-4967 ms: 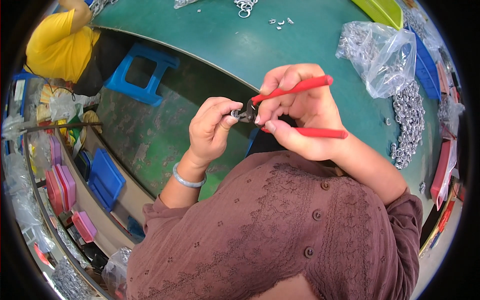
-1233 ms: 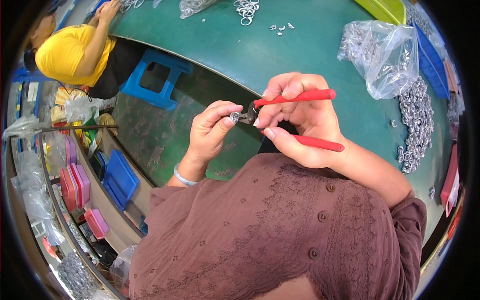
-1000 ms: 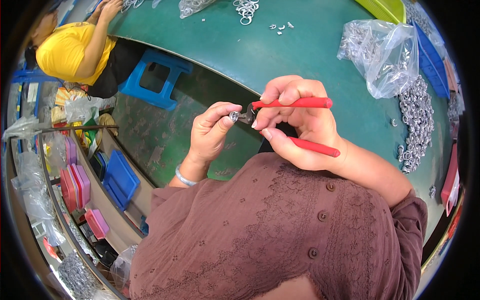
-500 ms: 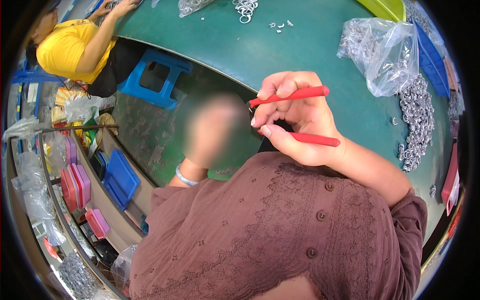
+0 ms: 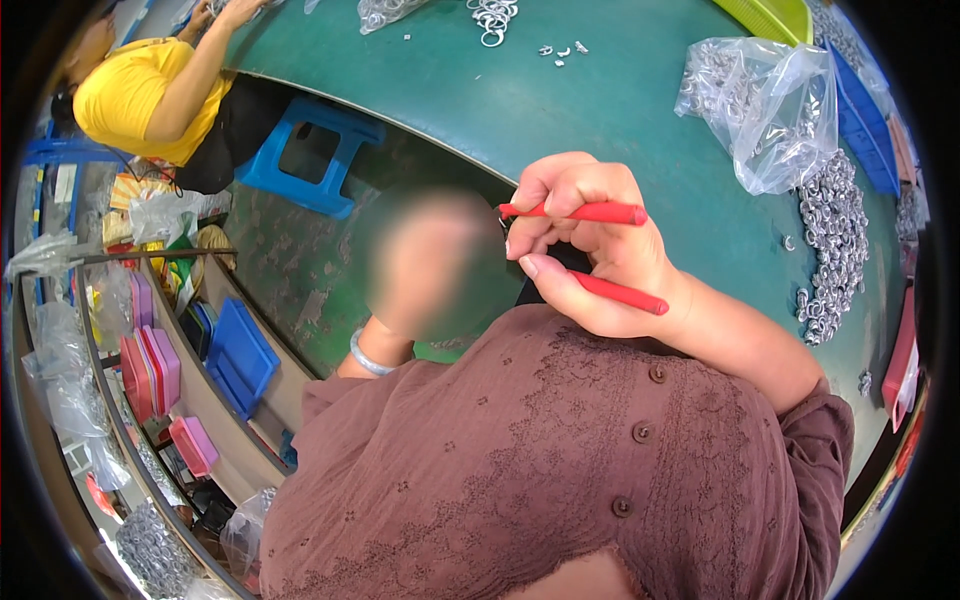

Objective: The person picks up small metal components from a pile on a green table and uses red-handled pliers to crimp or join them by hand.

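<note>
My right hand (image 5: 595, 230) is wrapped round a pair of red-handled pliers (image 5: 610, 213), with one handle above the other. The pliers' dark jaws point left toward my left hand (image 5: 425, 260). A pale bangle (image 5: 370, 353) circles that wrist. A blurred patch covers the left hand, so its fingers and anything in them are hidden. Both hands are in front of my body, beside the edge of the green table (image 5: 600, 100).
A heap of small metal pieces (image 5: 835, 250) lies on the table at right, below a clear plastic bag (image 5: 765, 110) of similar pieces. Metal rings (image 5: 492, 20) lie at the far side. A blue stool (image 5: 310, 150) stands left, near a person in yellow (image 5: 150, 100).
The two plier handles have drawn closer together, the upper one dropping and tilting in my right hand. My left hand shows little visible movement.
</note>
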A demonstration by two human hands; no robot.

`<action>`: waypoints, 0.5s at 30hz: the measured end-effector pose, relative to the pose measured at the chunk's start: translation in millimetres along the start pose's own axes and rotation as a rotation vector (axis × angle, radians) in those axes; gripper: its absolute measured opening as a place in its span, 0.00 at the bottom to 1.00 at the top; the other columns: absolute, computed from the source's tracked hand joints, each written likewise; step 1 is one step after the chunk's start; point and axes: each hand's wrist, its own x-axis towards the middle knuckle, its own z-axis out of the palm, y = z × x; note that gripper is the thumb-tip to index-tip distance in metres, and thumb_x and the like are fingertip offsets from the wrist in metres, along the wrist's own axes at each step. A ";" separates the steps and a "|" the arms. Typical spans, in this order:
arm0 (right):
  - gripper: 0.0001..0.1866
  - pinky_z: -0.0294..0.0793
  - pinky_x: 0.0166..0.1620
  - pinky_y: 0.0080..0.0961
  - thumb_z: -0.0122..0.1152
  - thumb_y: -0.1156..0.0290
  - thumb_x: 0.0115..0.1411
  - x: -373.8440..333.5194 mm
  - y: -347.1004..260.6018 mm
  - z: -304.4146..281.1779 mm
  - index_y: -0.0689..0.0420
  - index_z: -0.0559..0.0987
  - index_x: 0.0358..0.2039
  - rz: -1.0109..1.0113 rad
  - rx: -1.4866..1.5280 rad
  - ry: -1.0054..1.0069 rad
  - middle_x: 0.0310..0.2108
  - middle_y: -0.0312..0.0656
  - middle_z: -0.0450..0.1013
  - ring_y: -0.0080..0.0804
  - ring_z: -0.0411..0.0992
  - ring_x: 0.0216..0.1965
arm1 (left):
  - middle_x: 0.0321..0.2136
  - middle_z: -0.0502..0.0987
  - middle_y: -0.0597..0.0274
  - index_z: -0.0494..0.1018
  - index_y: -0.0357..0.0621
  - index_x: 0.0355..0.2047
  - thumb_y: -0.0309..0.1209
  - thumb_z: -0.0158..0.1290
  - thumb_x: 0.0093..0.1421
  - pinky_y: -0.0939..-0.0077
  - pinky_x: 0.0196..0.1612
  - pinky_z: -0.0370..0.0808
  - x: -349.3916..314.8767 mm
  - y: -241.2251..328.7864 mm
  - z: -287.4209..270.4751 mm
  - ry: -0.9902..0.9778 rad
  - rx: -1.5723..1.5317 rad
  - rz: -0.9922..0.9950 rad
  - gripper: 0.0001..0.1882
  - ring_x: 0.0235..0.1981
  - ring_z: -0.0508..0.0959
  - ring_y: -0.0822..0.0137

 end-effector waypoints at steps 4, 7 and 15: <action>0.24 0.70 0.32 0.18 0.50 0.89 0.45 -2.6 1.2 3.4 0.57 0.58 0.42 0.027 0.092 0.048 0.39 0.42 0.58 0.25 0.68 0.31 | 0.32 0.72 0.59 0.72 0.35 0.35 0.25 0.51 0.54 0.82 0.35 0.68 1.0 3.1 0.7 0.005 0.003 -0.011 0.09 0.32 0.71 0.71; 0.23 0.70 0.31 0.18 0.50 0.89 0.44 -2.5 4.0 5.0 0.57 0.59 0.41 0.039 0.188 0.105 0.39 0.43 0.58 0.26 0.68 0.31 | 0.31 0.72 0.59 0.72 0.35 0.35 0.24 0.51 0.54 0.82 0.33 0.68 0.8 3.7 0.6 -0.014 0.051 0.031 0.08 0.31 0.71 0.71; 0.24 0.72 0.31 0.22 0.49 0.89 0.46 -1.0 -2.7 -1.3 0.56 0.56 0.41 0.012 -0.001 -0.044 0.41 0.49 0.58 0.30 0.70 0.31 | 0.31 0.72 0.58 0.72 0.35 0.35 0.23 0.52 0.53 0.83 0.31 0.68 2.6 6.2 0.2 -0.049 0.033 0.028 0.08 0.30 0.71 0.70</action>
